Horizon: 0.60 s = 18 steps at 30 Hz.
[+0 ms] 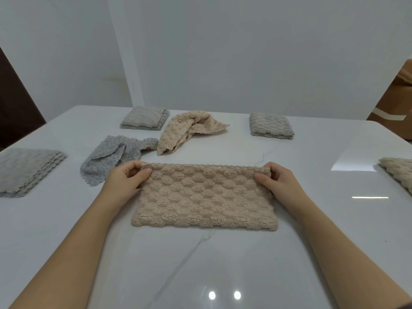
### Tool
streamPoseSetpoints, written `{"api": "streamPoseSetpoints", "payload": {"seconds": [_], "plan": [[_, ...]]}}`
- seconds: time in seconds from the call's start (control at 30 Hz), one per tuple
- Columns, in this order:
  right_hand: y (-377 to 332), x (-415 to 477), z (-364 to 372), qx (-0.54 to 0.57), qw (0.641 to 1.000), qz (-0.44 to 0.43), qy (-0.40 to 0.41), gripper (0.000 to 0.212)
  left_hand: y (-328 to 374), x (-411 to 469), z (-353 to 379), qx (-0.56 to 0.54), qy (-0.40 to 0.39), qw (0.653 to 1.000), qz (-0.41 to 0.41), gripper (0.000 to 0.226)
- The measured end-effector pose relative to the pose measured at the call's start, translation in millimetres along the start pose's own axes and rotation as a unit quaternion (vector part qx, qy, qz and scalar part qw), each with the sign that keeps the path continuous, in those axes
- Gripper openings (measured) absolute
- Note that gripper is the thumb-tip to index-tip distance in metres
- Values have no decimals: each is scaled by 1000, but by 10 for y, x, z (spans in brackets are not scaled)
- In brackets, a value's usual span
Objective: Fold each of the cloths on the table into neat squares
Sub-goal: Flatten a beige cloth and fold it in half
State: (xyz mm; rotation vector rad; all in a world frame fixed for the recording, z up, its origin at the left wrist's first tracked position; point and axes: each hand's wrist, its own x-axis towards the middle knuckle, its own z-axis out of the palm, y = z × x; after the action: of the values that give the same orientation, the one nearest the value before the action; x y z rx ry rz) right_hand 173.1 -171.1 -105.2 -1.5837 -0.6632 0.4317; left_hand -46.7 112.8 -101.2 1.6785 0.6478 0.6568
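A beige bubble-textured cloth [204, 197] lies on the white table [200, 264] in front of me, folded into a wide rectangle. My left hand [126, 179] pinches its far left corner, thumb on top. My right hand [275, 178] pinches the far right corner the same way. Behind it lie two unfolded cloths: a crumpled grey dotted cloth [116, 157] and a crumpled beige cloth [187, 129].
Folded cloths sit around the table: a grey one [26, 170] at the left edge, a grey one [145, 118] at the back, another grey one [270, 126] at the back right, and a cream one [399, 170] at the right edge. White walls stand behind.
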Motion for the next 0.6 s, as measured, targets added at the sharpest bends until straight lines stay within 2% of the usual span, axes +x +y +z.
{"api": "streamPoseSetpoints", "payload": {"seconds": [0.13,0.2,0.27,0.33,0.4,0.47,0.6], "plan": [[-70,-32,22,141,990,22,-4,19,38,-30,84,-79,-5,996,-27,7],[-118,-52,88,149,989,17,10,17,56,-39,125,-110,5,993,-33,12],[-134,-58,176,110,993,4,49,17,76,-67,183,-88,44,995,-22,16],[-114,-56,257,10,994,-32,103,22,92,-96,253,36,100,994,34,15],[-93,-64,313,-91,980,-84,157,21,109,-148,319,144,145,973,110,13],[-99,-70,332,-126,964,-119,200,20,134,-168,347,188,177,955,144,12],[-128,-37,298,-165,962,-83,201,22,106,-90,303,226,169,956,80,15]]}}
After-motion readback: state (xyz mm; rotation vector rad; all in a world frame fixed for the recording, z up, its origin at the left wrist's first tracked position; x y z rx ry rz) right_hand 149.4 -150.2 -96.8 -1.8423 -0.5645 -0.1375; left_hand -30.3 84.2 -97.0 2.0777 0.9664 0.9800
